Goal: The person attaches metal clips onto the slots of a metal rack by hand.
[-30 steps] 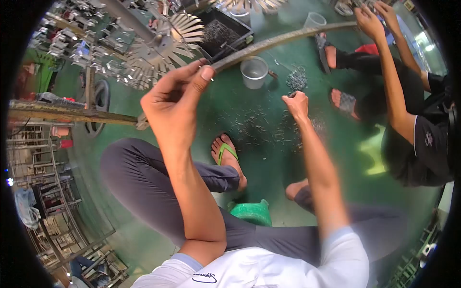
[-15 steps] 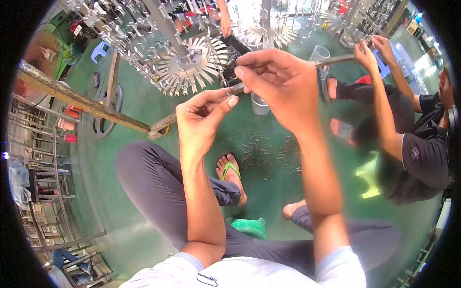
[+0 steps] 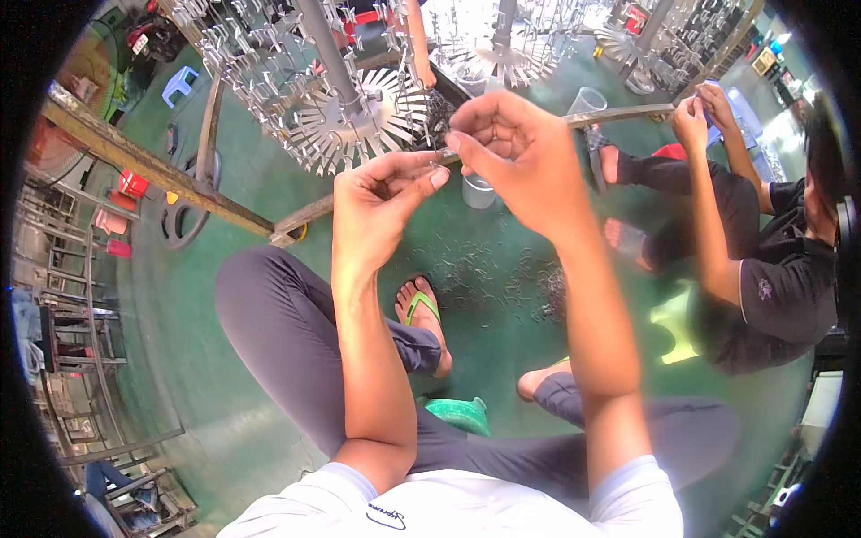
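My left hand (image 3: pixel 381 202) is raised in front of me, thumb and index finger pinched on a small thin metal piece (image 3: pixel 438 165). Close beside it, slightly higher, is my right hand (image 3: pixel 511 161). Its thumb and index tips come together, and whatever lies between them is too small to make out. Beyond both hands stands a rack (image 3: pixel 345 103) with a grey post, a ring of flat metal blades and many small metal parts hanging around it.
A wooden rail (image 3: pixel 300 218) crosses beyond my hands. A clear plastic cup (image 3: pixel 479 191) is behind them. Small metal bits (image 3: pixel 484 273) lie scattered on the green floor. At right sits a co-worker (image 3: pixel 780 296) with both hands raised. A green stool (image 3: pixel 457 415) shows below me.
The view has shifted slightly. My right hand's fingertips have moved a little away from my left, and both hands remain pinched. The co-worker's hands have come closer together.
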A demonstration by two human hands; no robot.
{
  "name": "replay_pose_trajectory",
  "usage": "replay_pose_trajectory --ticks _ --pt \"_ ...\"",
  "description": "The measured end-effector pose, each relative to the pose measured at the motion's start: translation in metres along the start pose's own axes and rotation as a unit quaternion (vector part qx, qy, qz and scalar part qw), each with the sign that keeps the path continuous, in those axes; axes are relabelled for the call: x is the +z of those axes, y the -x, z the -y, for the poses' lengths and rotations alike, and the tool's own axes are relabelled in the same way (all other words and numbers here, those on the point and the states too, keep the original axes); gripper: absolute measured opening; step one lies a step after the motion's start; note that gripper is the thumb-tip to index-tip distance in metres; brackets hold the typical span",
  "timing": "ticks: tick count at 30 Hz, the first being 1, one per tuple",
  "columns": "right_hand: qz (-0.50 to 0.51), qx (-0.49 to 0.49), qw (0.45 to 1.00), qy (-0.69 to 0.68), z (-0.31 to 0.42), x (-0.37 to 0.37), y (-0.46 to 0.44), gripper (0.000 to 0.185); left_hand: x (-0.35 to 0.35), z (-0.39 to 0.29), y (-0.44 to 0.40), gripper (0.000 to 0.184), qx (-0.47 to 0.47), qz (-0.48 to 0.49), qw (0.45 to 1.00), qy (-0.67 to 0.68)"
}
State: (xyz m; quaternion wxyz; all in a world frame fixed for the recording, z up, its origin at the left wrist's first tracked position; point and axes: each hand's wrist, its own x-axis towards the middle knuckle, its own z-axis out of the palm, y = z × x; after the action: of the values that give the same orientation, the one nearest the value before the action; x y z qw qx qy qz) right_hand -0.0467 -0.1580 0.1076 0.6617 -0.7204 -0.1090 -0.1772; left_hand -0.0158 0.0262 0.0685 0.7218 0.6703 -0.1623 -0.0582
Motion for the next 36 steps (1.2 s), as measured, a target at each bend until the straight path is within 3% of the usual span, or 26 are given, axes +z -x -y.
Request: replay_pose_trajectory --ticks 2,8,11,14,17,21,27,36 --pt "0.008 0.037 0.999 0.002 -0.007 -0.002 0.007 0.012 -0.001 -0.002 0.000 0.025 -0.002 0.005 1.000 -0.007" --pt "-0.029 -0.132 0.983 0.120 -0.017 0.004 0.006 0.011 0.001 -0.001 0.000 0.023 0.011 0.021 1.000 0.012" --pt "0.013 -0.120 0.977 0.175 -0.007 0.003 0.003 0.011 0.002 0.000 0.000 0.022 0.022 0.020 0.999 0.023" --pt "0.017 -0.084 0.979 0.184 -0.004 0.003 0.000 0.014 0.001 -0.007 0.002 0.019 0.017 0.014 0.999 -0.050" --pt "0.040 -0.064 0.983 0.169 -0.001 0.002 -0.001 0.015 0.000 -0.033 0.010 0.017 0.126 -0.006 0.954 -0.273" --pt "0.071 -0.049 0.974 0.209 0.006 -0.002 -0.001 0.015 0.002 -0.042 0.016 0.019 0.065 -0.053 0.982 -0.169" --pt "0.055 -0.063 0.976 0.201 0.013 0.003 0.002 0.016 0.008 -0.047 0.015 0.027 0.110 -0.063 0.990 -0.063" --pt "0.038 -0.104 0.967 0.229 0.015 0.006 0.006 0.014 0.004 -0.044 0.004 0.023 0.177 -0.035 0.970 -0.165"
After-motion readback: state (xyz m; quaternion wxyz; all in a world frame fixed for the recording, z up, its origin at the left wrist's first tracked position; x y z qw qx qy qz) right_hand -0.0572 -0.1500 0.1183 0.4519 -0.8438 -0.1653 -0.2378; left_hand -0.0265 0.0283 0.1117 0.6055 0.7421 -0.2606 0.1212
